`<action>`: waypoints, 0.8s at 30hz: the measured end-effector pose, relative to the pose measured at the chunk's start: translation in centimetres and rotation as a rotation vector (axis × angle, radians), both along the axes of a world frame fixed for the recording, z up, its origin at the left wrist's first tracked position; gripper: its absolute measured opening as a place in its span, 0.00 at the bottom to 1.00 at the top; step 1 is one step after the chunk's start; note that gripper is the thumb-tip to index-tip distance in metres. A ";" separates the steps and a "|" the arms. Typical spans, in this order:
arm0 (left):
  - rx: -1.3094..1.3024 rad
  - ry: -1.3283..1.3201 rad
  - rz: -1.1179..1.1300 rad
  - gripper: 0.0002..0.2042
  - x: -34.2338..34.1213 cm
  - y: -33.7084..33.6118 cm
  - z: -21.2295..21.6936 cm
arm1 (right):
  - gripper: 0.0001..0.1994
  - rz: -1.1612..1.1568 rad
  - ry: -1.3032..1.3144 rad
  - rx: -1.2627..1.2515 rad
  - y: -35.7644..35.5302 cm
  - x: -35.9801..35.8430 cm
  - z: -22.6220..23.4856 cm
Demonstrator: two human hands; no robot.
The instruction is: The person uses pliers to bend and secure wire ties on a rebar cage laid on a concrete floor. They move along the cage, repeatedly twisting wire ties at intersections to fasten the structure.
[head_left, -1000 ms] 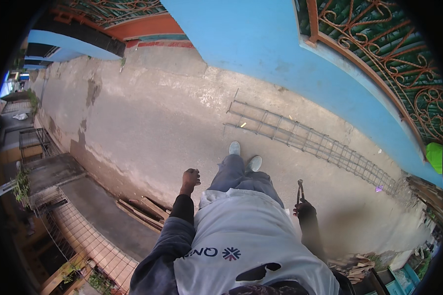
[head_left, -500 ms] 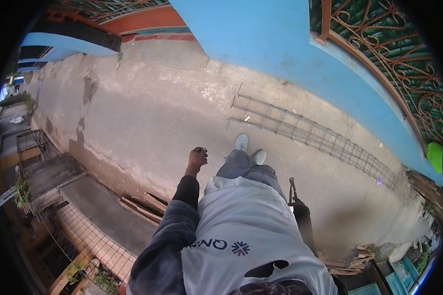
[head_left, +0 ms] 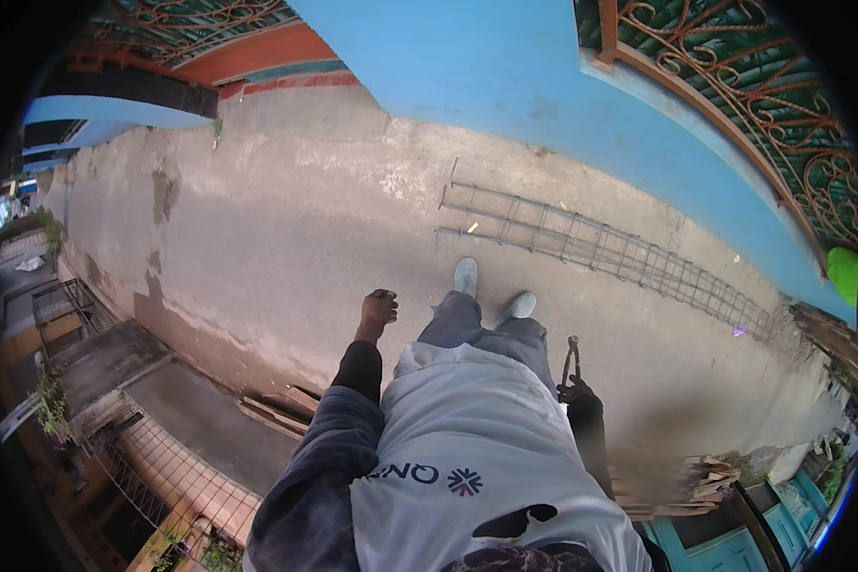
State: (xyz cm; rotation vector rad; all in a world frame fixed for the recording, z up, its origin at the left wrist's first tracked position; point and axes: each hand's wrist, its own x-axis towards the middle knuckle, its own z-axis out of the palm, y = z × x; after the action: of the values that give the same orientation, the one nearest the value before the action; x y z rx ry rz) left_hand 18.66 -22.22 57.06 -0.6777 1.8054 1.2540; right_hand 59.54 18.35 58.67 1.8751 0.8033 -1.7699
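1. The person is standing on a rough concrete lane [head_left: 286, 248], pale shoes [head_left: 491, 286] pointing at a long rebar cage [head_left: 601, 250] lying by the blue wall [head_left: 543, 105].
2. The right hand [head_left: 576, 391] is gripping a pair of pincers [head_left: 571, 357], fingers wrapping the handles, dark metal jaws pointing ahead.
3. The left hand [head_left: 378, 310] is hanging empty, fingers curling into a loose fist.
4. My read: this is the carrying step; next calls for stepping closer and crouching to the thin, ladder-like steel bars.
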 end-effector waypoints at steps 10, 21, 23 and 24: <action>0.009 0.077 0.049 0.11 2.9 4.2 1.1 | 0.35 0.554 0.036 0.120 3.7 4.0 -2.1; 0.039 0.062 0.204 0.11 13.4 10.2 2.1 | 0.28 0.035 0.151 0.076 17.2 11.6 -1.6; 0.038 0.061 0.216 0.12 15.3 10.3 2.1 | 0.26 0.037 0.138 0.108 18.5 10.2 -0.6; 0.035 0.050 0.237 0.12 16.5 10.1 2.2 | 0.24 0.067 0.090 0.148 18.8 8.9 0.6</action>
State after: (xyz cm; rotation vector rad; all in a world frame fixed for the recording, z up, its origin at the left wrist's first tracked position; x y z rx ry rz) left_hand 35.14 -12.12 59.28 -0.8675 1.7778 1.4659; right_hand 68.45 37.17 59.31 1.8472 1.0440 -1.8087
